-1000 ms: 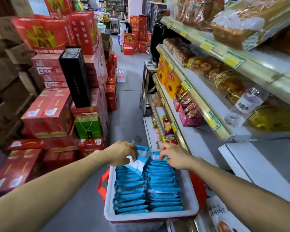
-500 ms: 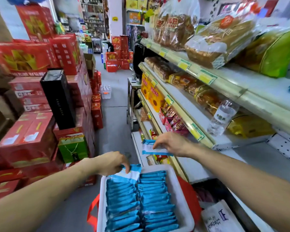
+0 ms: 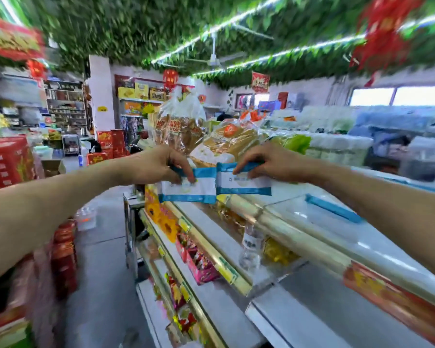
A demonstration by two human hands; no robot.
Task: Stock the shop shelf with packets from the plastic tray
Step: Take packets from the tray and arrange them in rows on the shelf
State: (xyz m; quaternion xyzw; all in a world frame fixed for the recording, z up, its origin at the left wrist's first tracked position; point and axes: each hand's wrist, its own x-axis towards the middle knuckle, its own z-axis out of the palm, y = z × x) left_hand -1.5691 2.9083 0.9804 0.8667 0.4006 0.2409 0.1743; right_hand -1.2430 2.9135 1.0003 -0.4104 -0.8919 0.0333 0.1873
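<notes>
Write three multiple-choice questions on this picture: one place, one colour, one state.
1. Where is the left packet?
A. in a tray
B. beside the right packet
C. on the floor

2. Which colours have both packets?
A. red, yellow
B. blue, white
C. green, black

3. What does the right hand do?
A. hangs open
B. pushes a box
C. pinches the right packet

Key: 1B, they are held up side by side; 2B, blue borders, white middle; 3C, its fingers curl on the top edge.
</notes>
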